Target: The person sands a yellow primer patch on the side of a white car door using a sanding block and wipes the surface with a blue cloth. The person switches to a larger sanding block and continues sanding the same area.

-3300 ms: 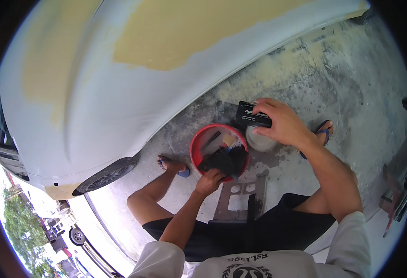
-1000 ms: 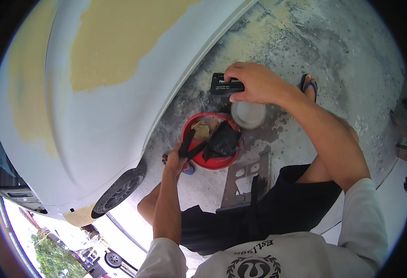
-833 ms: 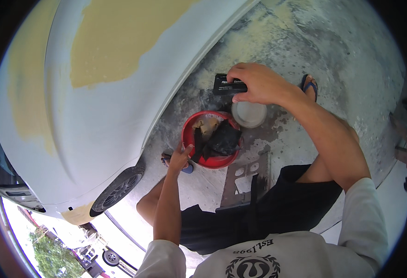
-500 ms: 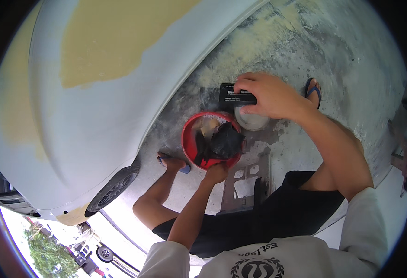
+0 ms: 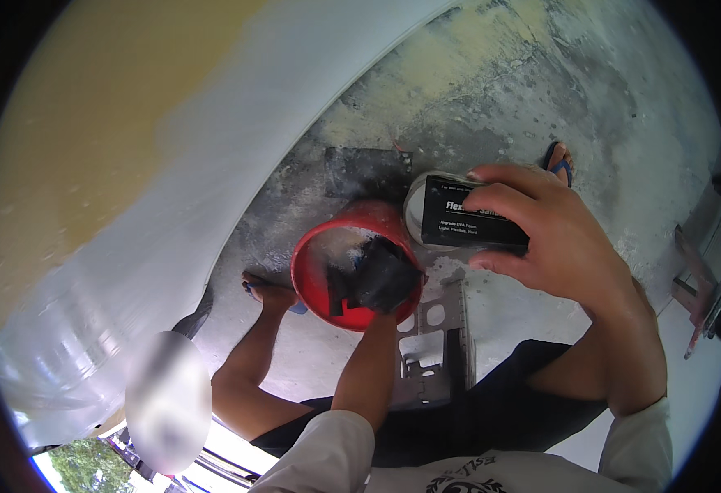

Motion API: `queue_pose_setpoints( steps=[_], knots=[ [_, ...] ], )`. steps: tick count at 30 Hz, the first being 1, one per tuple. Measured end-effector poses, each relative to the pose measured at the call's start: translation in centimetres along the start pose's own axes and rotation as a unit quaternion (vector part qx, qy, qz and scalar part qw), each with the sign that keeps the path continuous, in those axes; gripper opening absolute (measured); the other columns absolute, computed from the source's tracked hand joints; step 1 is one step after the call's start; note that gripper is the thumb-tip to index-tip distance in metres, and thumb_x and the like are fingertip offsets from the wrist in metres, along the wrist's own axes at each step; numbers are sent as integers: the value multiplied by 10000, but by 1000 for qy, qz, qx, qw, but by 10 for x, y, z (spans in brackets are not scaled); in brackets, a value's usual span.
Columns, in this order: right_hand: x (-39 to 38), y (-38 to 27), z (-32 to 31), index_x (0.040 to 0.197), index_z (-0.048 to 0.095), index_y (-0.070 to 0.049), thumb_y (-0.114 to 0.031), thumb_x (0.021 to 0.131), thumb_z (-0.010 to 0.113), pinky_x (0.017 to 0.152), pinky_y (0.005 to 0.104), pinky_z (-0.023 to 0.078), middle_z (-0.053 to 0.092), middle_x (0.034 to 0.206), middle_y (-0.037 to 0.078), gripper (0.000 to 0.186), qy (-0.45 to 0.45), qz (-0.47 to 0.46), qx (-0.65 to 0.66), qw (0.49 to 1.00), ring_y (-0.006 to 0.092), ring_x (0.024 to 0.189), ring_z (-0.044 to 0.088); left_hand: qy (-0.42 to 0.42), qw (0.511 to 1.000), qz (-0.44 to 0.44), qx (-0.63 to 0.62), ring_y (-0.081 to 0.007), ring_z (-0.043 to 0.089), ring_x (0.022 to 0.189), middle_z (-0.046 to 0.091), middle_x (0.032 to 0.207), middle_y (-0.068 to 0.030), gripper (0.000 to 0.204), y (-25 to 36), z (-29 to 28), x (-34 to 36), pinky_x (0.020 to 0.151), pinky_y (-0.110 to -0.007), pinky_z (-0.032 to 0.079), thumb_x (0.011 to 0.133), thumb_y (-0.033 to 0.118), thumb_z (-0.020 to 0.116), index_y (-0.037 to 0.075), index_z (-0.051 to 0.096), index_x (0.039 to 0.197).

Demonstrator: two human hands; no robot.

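My right hand [image 5: 533,222] is closed on a black sanding block [image 5: 467,218] with pale printing, thumb on its near side and fingers over the far side. The block is held above a round pale lid or container [image 5: 416,215]. My left hand [image 5: 385,314] reaches over the near rim into a red bucket [image 5: 298,271]. Its fingers are hidden by crumpled black sheets [image 5: 385,279], so I cannot tell if they grip anything. Cloudy, foamy water [image 5: 331,246] shows beside the sheets.
A car body panel [image 5: 171,181] with tan filler patches curves along the left. On the stained concrete floor lies a dark flat sheet [image 5: 368,171] beyond the bucket. A grey perforated plastic step stool [image 5: 434,353] stands by my knees. My sandalled feet flank the bucket.
The sanding block has come nearer and to the right, turning its printed face up. My left hand has gone from the bucket's rim to inside it. The view has shifted.
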State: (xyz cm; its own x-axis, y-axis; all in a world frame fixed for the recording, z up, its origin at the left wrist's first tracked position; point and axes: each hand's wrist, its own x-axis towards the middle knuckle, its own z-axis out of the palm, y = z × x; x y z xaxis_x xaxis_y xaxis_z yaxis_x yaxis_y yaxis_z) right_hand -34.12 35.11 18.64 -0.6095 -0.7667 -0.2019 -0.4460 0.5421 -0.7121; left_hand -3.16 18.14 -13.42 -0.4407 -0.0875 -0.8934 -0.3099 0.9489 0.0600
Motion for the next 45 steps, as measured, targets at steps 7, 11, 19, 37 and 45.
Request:
queue_pose_setpoints(
  steps=[7,11,19,37,45],
  knots=[
    [-1,-4,-8,1152,683,-99,-168,641,933,987,460,534,628,1357,135,573,-11,18,21,1000,387,1165,640,9,996,-74,-58,-300,709,1008,710,1107,-157,250,-63,10,11,775,-443,589,948,122,569,75,643,1181],
    [-3,2,-12,1157,689,-99,-175,636,938,980,452,540,630,1355,138,582,-28,25,19,999,378,1149,650,15,991,-104,-85,-293,708,999,706,1097,-151,252,-87,9,15,765,-436,590,947,113,571,77,631,1190],
    [-3,13,-22,1176,692,-102,-187,638,941,944,442,551,644,1329,149,600,61,51,21,997,389,1123,656,28,985,-131,-112,-280,705,981,697,1077,-140,262,-86,14,15,746,-423,593,947,94,575,81,608,1206],
    [-3,6,-3,1173,688,-77,-204,706,896,932,453,545,665,1278,141,527,44,-14,31,998,391,1101,666,226,944,-80,-227,-250,699,939,679,1033,-115,301,-78,6,2,702,-394,599,945,51,584,89,557,1243],
    [-10,2,9,1178,696,-67,-243,760,859,922,464,541,692,1214,116,481,16,-56,14,998,371,1096,668,405,797,-29,-447,-236,696,921,670,1013,-104,325,-93,-20,-55,682,-380,602,944,32,588,92,534,1259]
  ],
)
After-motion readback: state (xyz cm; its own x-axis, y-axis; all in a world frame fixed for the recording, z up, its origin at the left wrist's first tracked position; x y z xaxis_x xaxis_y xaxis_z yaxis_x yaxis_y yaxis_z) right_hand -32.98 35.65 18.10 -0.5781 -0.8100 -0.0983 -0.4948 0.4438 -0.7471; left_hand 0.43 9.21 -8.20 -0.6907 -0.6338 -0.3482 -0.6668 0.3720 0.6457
